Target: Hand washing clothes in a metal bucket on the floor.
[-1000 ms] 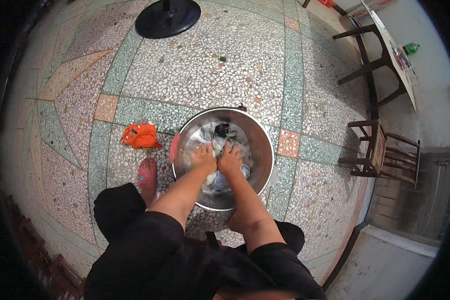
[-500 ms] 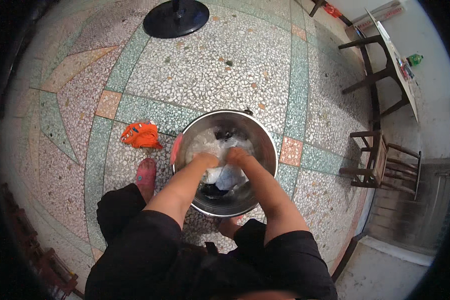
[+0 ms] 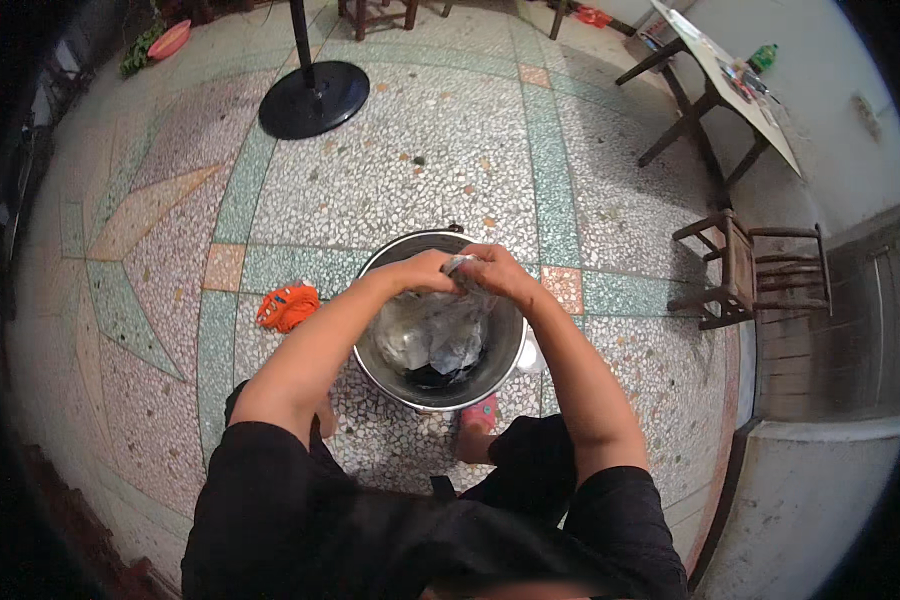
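Note:
A round metal bucket (image 3: 362, 362) stands on the floor between my feet. Inside it sits a clear plastic bag (image 3: 407, 338), with pale and dark contents whose kind I cannot make out. Over the bucket's far part, my left hand (image 3: 426, 270) and my right hand (image 3: 502, 274) are close together. Both are closed on the bunched upper part of the bag, which is raised and gathered between them. The fingertips partly hide behind the plastic.
An orange cloth-like bundle (image 3: 288, 307) lies left of the bucket, and a white object (image 3: 532, 355) sits at its right. Farther off are a black round stand base (image 3: 315, 102), a wooden chair (image 3: 738, 262) and a table (image 3: 725, 85) against the right wall.
Both hands have risen from deep inside the bucket toward its far rim, pulling the bag's top up between them. The view has tilted, showing more of the far floor.

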Demonstrator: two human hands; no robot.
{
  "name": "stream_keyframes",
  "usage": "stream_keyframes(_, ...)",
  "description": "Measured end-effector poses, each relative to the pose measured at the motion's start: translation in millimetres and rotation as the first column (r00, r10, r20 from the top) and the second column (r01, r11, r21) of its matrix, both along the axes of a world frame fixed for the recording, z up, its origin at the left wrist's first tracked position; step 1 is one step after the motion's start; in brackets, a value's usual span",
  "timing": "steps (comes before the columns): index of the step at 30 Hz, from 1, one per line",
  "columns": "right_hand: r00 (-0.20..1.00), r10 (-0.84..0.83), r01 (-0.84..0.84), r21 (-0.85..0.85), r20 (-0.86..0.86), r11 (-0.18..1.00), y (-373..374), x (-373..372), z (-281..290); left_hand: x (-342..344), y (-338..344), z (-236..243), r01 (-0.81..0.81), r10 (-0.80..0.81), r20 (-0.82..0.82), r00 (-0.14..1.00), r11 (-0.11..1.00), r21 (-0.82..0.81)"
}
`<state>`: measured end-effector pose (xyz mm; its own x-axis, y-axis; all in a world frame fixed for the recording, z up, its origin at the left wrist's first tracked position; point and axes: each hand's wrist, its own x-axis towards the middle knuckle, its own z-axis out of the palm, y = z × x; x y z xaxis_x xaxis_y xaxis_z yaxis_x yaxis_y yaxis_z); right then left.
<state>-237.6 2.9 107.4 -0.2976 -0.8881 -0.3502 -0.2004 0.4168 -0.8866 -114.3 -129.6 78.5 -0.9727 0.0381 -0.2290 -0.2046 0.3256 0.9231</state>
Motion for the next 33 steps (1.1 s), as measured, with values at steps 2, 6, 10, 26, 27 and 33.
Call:
stream_keyframes(2, 0.985, -0.051, 0.065, -0.076, 0.167, 0.995, 4, 33, 69, 36, -13, 2, -0.035, 0.037, 0.145, 0.989, 0.999, -0.019)
stream_keyframes(6, 0.937, -0.088, 0.194, -0.294, 0.339, 0.936, 30, 56, 114, 75, -10, 25, -0.078, 0.082, 0.037, 0.996, 0.993, -0.094)
stream_keyframes(10, 0.794, -0.335, 0.541, -0.337, 0.507, 0.771, 58, 56, 125, 102, 0, 61, -0.229, 0.23, 0.048, 0.972, 0.973, -0.013)
stream_keyframes(26, 0.469, -0.52, 0.735, 0.011, 0.714, 0.678, 56, -7, 66, 78, 17, 76, -0.586, 0.748, 0.139, 0.649, 0.376, 0.718)
stream_keyframes(27, 0.471, -0.517, 0.729, 0.014, 0.714, 0.684, 57, -5, 69, 78, 15, 72, -0.591, 0.757, 0.129, 0.64, 0.379, 0.712)
stream_keyframes(33, 0.476, -0.519, 0.726, 0.016, 0.71, 0.687, 66, -11, 63, 75, 17, 69, -0.613, 0.754, 0.112, 0.648, 0.428, 0.664)
